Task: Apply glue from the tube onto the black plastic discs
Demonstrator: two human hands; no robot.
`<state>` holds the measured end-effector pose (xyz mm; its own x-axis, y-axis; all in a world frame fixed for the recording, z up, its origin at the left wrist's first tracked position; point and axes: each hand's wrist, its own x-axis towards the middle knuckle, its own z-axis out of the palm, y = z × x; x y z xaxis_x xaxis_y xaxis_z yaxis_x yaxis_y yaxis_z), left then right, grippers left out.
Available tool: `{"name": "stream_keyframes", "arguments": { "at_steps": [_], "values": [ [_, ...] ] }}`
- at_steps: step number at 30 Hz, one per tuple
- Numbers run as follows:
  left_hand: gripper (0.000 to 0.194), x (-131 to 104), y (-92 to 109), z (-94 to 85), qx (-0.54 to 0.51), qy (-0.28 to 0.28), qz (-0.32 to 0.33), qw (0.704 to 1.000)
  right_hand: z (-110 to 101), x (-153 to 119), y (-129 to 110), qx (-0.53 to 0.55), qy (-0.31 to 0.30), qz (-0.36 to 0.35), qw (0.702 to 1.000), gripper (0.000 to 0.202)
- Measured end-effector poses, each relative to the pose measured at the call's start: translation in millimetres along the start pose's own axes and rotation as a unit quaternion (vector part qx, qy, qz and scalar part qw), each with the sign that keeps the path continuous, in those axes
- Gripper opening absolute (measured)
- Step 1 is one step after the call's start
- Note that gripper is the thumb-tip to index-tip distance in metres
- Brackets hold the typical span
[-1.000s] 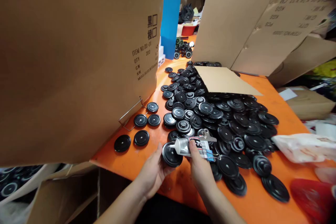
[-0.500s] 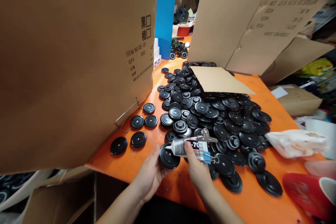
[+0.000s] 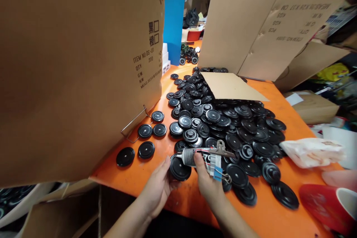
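A black disc (image 3: 181, 169) is held near the table's front edge by my left hand (image 3: 158, 184), thumb at its left rim and fingers beneath. My right hand (image 3: 208, 180) grips a grey and black tube (image 3: 199, 157) with its thumb on top. The tube's white nozzle points left and lies over the upper part of the disc; contact cannot be made out. A metal clip (image 3: 221, 150) and a blue tag with a wire clip (image 3: 218, 173) sit at the tube's rear end. Several loose discs (image 3: 146, 150) lie flat to the left.
A large pile of black discs (image 3: 234, 141) covers the middle of the orange table (image 3: 203, 204), partly under a cardboard flap (image 3: 234, 86). Tall cardboard (image 3: 83, 74) stands at left. A white plastic bag (image 3: 312, 152) and a red container (image 3: 323, 206) are at right.
The tube's rear end and its clips have swung slightly down and to the right. The nozzle has shifted a little up the disc. Both hands keep their hold.
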<state>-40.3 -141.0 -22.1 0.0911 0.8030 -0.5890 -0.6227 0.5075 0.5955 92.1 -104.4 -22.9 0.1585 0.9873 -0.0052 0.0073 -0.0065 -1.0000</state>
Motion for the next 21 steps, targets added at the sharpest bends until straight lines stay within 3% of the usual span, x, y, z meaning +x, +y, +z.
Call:
{"name": "stream_keyframes", "arguments": {
  "at_steps": [5,9,21],
  "values": [
    [0.034,-4.6,7.1,-1.7,-0.002,-0.034,0.001,0.999,2.1,-4.6,0.7,0.000,0.038,0.031,0.999,0.030],
    [0.029,-5.7,11.9,1.1,-0.027,-0.078,0.006,0.997,1.5,-5.4,0.7,-0.017,0.032,0.029,0.999,0.030],
    [0.030,-6.5,14.2,-2.5,-0.004,-0.080,-0.007,0.997,1.8,-3.3,0.0,-0.056,0.030,-0.036,0.997,0.032]
  ]
}}
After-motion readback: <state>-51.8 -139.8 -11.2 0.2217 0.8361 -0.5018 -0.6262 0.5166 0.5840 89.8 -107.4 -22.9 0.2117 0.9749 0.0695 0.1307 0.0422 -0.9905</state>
